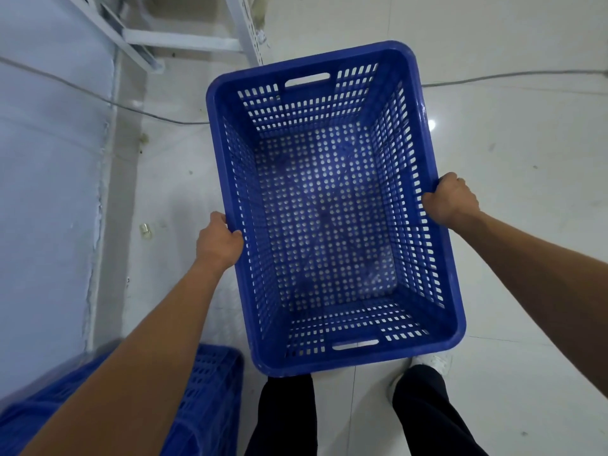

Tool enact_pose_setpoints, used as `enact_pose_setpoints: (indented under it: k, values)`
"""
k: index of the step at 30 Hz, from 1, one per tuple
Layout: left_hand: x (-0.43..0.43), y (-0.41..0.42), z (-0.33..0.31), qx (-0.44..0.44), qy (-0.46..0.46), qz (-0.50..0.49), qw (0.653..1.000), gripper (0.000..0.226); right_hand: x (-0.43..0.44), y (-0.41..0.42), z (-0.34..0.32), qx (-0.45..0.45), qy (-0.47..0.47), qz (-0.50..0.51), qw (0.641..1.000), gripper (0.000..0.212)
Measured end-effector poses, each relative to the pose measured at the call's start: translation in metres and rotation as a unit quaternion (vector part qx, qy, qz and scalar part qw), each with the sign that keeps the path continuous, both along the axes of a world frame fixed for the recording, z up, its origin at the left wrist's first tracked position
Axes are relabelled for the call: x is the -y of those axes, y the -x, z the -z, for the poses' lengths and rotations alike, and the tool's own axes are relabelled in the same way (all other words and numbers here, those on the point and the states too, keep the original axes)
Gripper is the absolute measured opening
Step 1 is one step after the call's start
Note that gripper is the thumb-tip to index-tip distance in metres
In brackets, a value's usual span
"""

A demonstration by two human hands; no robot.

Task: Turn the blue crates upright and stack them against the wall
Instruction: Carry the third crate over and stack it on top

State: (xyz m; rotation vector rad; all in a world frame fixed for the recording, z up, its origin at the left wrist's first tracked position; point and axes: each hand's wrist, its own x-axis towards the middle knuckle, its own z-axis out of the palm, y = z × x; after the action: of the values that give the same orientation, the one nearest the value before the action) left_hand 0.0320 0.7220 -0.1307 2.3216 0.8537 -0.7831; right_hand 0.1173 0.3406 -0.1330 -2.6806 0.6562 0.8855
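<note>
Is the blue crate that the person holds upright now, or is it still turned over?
Upright. The blue crate has its open top toward the camera, its perforated bottom visible inside, nothing in it.

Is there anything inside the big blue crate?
No. The blue crate is empty; pale floor shows through its holes. The left hand and right hand grip its rims. Whatever lies beneath its solid parts stays hidden.

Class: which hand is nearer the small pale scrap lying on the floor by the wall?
Left. The left hand grips the crate rim beside the scrap; the right hand is across the crate.
</note>
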Motion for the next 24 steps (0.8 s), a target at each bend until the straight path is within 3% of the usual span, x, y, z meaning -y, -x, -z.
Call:
enact_pose_setpoints:
  k: [16,24]
  values:
    - [0.019,0.03,-0.001,0.035,-0.012,0.01,0.999,0.033,0.015,0.035,0.006,0.007,0.043,-0.045,0.998,0.031]
    - [0.039,0.046,-0.059,0.044,-0.01,0.046,0.998,0.027,0.057,0.085,-0.061,0.069,0.002,0.004,0.998,0.021]
